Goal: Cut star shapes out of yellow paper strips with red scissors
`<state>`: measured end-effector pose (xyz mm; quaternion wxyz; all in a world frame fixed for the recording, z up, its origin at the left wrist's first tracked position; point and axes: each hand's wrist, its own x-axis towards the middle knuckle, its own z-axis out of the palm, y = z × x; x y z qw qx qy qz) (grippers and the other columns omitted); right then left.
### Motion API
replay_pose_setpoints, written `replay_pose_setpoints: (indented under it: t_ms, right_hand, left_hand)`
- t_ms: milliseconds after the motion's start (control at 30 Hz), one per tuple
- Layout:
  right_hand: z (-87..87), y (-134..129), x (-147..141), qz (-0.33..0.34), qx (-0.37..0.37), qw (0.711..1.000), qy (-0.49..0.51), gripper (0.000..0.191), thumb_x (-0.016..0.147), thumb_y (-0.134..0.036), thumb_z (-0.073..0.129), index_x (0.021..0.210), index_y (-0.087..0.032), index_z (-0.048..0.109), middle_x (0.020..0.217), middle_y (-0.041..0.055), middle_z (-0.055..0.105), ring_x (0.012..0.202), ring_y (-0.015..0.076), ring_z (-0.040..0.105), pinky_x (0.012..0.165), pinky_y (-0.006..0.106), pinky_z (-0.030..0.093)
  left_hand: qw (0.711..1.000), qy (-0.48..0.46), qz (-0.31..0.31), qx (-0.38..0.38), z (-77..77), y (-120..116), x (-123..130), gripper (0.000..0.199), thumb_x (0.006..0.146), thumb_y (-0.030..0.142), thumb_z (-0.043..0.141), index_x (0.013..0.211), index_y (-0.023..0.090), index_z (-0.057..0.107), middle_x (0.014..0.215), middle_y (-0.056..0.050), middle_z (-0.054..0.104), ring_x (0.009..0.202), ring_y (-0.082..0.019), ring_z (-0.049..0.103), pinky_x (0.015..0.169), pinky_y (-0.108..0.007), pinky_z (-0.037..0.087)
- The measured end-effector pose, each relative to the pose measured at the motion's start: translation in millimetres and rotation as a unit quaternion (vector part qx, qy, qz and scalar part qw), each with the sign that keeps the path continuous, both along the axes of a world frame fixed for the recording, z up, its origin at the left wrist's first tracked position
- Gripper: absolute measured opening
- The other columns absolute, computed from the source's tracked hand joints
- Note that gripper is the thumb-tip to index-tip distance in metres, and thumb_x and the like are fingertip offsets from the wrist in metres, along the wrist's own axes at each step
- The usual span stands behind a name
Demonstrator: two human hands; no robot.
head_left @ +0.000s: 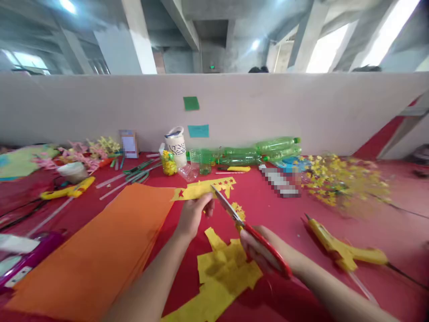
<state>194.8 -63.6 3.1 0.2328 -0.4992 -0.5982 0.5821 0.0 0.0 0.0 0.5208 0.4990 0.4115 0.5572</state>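
Note:
My left hand [193,214] pinches a strip of yellow paper [196,190] with star-shaped holes along its far side. Red-handled scissors [264,243] are gripped in my right hand [268,246], and their tips reach the strip beside my left fingers. The blades look nearly closed; whether paper lies between them I cannot tell. Under the scissors sits a little heap of small yellow cutouts [238,211]. Closer to me, overlapping yellow paper pieces [223,273] lie on the red table, partly below my right hand.
Orange sheets [100,241] are stacked at left. Yellow glue guns lie at right [345,250] and left [70,190]. Along the partition [234,107] stand a white tumbler [176,147] and green plastic bottles [241,156]. Yellow artificial flowers [335,179] spread at right; a purple device [33,255] is at left.

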Motion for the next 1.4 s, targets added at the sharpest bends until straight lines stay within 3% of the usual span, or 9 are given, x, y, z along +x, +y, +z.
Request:
replay_pose_setpoints:
  t_ms: [333, 667, 1067, 1267, 1400]
  right_hand:
    - [0.3, -2.1, -2.7, -0.017, -0.009, 1.0, -0.001, 0.057, 0.081, -0.072, 0.041, 0.059, -0.02, 0.042, 0.038, -0.0085, 0.037, 0.029, 0.005, 0.032, 0.031, 0.017, 0.025]
    - [5.2, -2.6, -3.9, -0.015, 0.001, 1.0, -0.004, 0.058, 0.08, -0.073, 0.04, 0.055, -0.02, 0.039, 0.034, -0.0083, 0.037, 0.028, 0.0047, 0.033, 0.032, 0.017, 0.025]
    - [2.2, 0.1, -1.6, -0.009, 0.029, 0.999, -0.036, 0.051, 0.087, -0.06, 0.043, 0.056, -0.02, 0.037, 0.038, -0.0086, 0.037, 0.03, 0.0047, 0.035, 0.035, 0.017, 0.029]
    - [2.0, -1.7, -4.7, -0.037, 0.003, 0.999, -0.034, 0.048, 0.086, -0.059, 0.046, 0.059, -0.021, 0.037, 0.041, -0.0088, 0.038, 0.03, 0.0048, 0.035, 0.031, 0.016, 0.025]
    - [3.7, -2.3, -5.4, -0.033, 0.002, 0.999, -0.032, 0.045, 0.086, -0.055, 0.049, 0.06, -0.02, 0.038, 0.042, -0.0093, 0.038, 0.03, 0.0037, 0.035, 0.033, 0.016, 0.027]
  left_hand:
    - [0.999, -0.023, -0.004, -0.023, -8.0, 2.9, -0.1, 0.03, 0.08, 0.034, 0.059, 0.057, 0.015, 0.06, 0.05, 0.001, 0.054, 0.045, -0.009, 0.048, 0.045, -0.022, 0.036]
    - [0.999, -0.036, -0.014, -0.022, -6.3, 2.9, -0.7, 0.029, 0.079, 0.034, 0.061, 0.058, 0.013, 0.061, 0.05, 0.0, 0.056, 0.045, -0.009, 0.048, 0.045, -0.021, 0.036]
    - [0.998, -0.064, 0.022, 0.01, 1.7, 9.1, -7.0, 0.017, 0.078, 0.028, 0.059, 0.067, 0.017, 0.052, 0.056, 0.004, 0.055, 0.045, -0.007, 0.047, 0.042, -0.019, 0.035]
    - [0.998, -0.045, -0.037, 0.006, 3.4, 5.7, -3.9, 0.02, 0.08, 0.033, 0.059, 0.071, 0.016, 0.055, 0.062, 0.001, 0.057, 0.05, -0.008, 0.051, 0.046, -0.02, 0.039]
    - [0.999, -0.05, -0.01, 0.014, 3.2, 7.0, -4.4, 0.018, 0.081, 0.033, 0.059, 0.074, 0.016, 0.057, 0.065, 0.0, 0.059, 0.051, -0.008, 0.051, 0.047, -0.02, 0.039]
